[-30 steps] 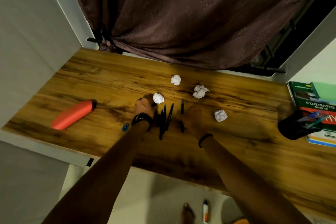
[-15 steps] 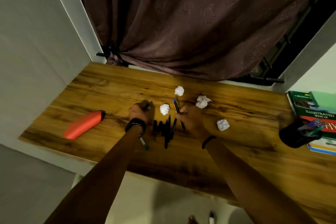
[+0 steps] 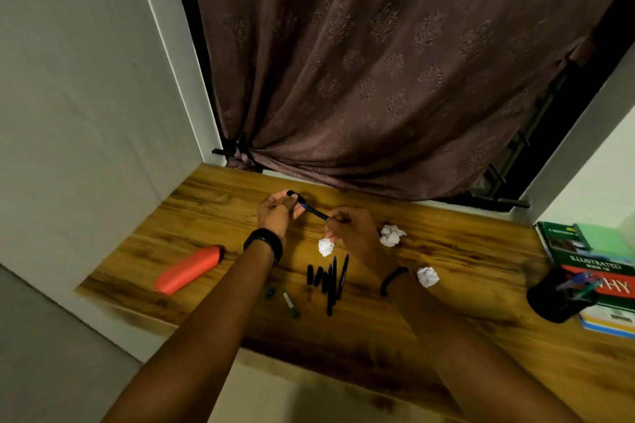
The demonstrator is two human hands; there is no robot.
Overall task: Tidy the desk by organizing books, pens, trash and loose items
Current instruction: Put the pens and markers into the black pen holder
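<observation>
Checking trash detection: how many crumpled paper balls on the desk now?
3 visible. One just below the right hand, one to that hand's right, one beside the right wrist. Another could be hidden behind the hands.

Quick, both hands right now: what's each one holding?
Left hand: closed on a small black cap, apparently a pen's.
Right hand: pinching a dark pen above the desk.

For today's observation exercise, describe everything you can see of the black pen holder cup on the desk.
The black pen holder cup is a dark, round, matte container, material unclear. It stands upright at the right end of the wooden desk, in front of a stack of books and seemingly against it. A few pens, blue and greenish, lean out of its open top towards the right. Neither hand touches it.
</observation>
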